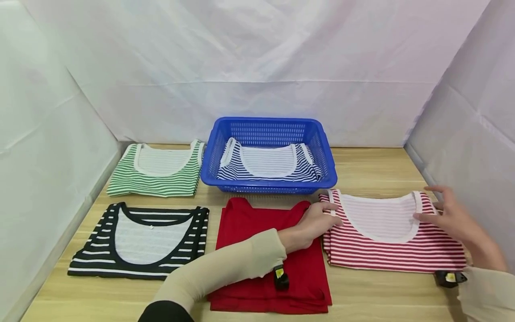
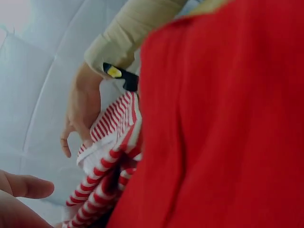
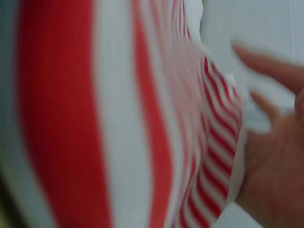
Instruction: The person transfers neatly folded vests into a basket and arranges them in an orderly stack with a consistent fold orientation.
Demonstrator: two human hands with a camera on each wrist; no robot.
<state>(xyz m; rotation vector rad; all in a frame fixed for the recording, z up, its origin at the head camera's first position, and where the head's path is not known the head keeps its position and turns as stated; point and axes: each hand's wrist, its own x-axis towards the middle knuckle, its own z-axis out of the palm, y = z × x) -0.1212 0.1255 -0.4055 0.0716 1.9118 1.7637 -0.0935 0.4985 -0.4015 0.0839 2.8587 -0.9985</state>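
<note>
The left hand [image 1: 313, 224] and right hand [image 1: 456, 220], fingers parted and gripping nothing, touched opposite shoulders of the folded red-striped shirt [image 1: 378, 252].

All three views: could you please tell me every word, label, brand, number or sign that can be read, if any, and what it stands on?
There is no readable text in any view.
Left-wrist black device: its yellow patch is too small to read, if it bears any marking.
Right-wrist black device: likewise.
Red-and-white striped top: no lettering shows.
</note>
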